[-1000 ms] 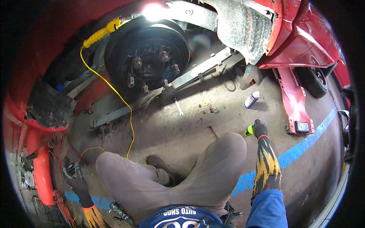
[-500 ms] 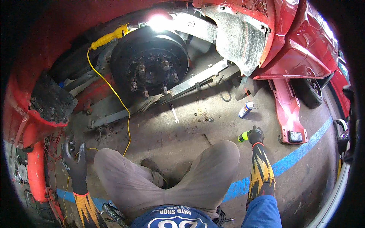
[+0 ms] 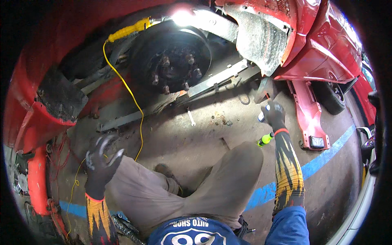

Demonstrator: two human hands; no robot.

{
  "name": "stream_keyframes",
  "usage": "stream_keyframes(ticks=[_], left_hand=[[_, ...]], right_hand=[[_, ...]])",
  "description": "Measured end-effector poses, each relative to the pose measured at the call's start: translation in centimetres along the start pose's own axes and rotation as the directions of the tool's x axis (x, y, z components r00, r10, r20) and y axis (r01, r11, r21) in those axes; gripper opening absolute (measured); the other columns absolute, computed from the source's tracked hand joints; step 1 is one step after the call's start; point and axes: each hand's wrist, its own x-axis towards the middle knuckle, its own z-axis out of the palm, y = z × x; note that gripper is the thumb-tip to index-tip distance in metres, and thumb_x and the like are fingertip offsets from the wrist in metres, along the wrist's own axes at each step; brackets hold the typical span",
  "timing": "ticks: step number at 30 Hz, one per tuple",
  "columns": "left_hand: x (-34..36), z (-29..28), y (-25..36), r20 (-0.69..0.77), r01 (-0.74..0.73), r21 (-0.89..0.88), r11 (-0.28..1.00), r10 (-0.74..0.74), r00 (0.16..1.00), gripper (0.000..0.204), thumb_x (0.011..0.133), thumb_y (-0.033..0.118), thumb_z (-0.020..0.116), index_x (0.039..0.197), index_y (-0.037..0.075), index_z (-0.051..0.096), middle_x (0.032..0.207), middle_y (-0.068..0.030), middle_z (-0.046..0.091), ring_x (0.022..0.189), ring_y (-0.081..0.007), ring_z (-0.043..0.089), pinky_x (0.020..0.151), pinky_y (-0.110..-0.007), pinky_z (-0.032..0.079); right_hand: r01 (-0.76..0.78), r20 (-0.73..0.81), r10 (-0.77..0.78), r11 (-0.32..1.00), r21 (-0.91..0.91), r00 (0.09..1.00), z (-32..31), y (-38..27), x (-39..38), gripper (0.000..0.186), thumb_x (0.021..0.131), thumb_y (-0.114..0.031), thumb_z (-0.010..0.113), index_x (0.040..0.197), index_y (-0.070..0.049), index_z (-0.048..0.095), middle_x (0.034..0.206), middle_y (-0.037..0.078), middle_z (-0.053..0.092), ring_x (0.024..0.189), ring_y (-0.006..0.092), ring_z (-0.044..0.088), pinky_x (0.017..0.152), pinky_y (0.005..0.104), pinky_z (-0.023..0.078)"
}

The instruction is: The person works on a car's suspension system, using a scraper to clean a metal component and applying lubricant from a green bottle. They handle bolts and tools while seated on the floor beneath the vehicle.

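Observation:
My gloved right hand (image 3: 272, 112) is closed around a blue-and-white can (image 3: 261, 117) on the right side, mostly hidden by the fingers. Just below it is a green bottle (image 3: 265, 139), free of my hand. My gloved left hand (image 3: 102, 161) is raised over my left thigh with fingers apart and nothing visible in them, slightly blurred. Ahead of me is a black wheel hub (image 3: 171, 69) with several studs. A lit yellow work lamp (image 3: 126, 32) rests above it, its cord hanging down. A wrench (image 3: 191, 117) and scattered small washers and nuts (image 3: 220, 121) lie on the floor.
Red bodywork (image 3: 310, 57) arches overhead and to both sides. A pink floor jack (image 3: 306, 114) lies at the right beside a wheel (image 3: 331, 96). A red upright cylinder (image 3: 37, 179) and tangled hoses (image 3: 61, 151) are at the left. A blue stripe (image 3: 326, 155) crosses the floor.
My right hand has let go of the green bottle and moved forward onto the can. My left hand has risen and moved right, its fingers spread.

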Motion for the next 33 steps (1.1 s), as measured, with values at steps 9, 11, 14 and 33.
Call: stream_keyframes(ticks=[9,11,14,33], left_hand=[[8.5,8.5,-1.5,0.611,-0.079,0.032,0.996,0.043,0.790,0.057,0.089,0.041,0.072,0.134,0.008,0.060,0.139,-0.0202,0.057,0.133,-0.0373,0.051,0.113,-0.047,0.039],[11.9,11.5,-3.3,0.722,-0.142,0.074,0.987,0.045,0.690,0.060,0.089,0.043,0.073,0.136,0.008,0.059,0.140,-0.0207,0.056,0.133,-0.0382,0.051,0.114,-0.047,0.038],[15.6,16.1,-5.5,0.676,-0.133,0.074,0.988,0.048,0.735,0.061,0.090,0.043,0.073,0.137,0.008,0.058,0.136,-0.0212,0.058,0.129,-0.0389,0.054,0.109,-0.046,0.043],[16.4,26.2,-10.1,0.625,-0.049,0.089,0.995,-0.018,0.781,0.062,0.088,0.012,0.075,0.144,0.002,0.048,0.138,-0.0168,0.057,0.124,-0.0302,0.057,0.103,-0.039,0.047]], right_hand=[[0.349,0.188,-0.438,0.861,0.370,0.879,19.8,-19.5,3.6,0.045,0.093,-0.047,0.060,0.093,-0.004,0.074,0.101,0.026,0.071,0.099,0.0431,0.068,0.084,0.0538,0.053],[0.076,0.346,-0.243,0.898,0.433,0.906,26.1,-24.0,0.8,0.044,0.091,-0.044,0.061,0.093,-0.002,0.074,0.096,0.026,0.072,0.094,0.0437,0.070,0.082,0.0530,0.055],[-0.075,0.610,-0.309,0.850,0.521,0.730,32.3,-28.5,-2.3,0.039,0.088,-0.034,0.059,0.105,-0.001,0.072,0.111,0.025,0.071,0.099,0.0438,0.070,0.087,0.0518,0.055],[-0.550,0.716,0.176,0.768,0.329,0.675,39.1,-33.1,-2.9,0.021,0.086,-0.019,0.058,0.098,-0.005,0.068,0.092,0.020,0.074,0.092,0.0350,0.074,0.080,0.0460,0.058]])
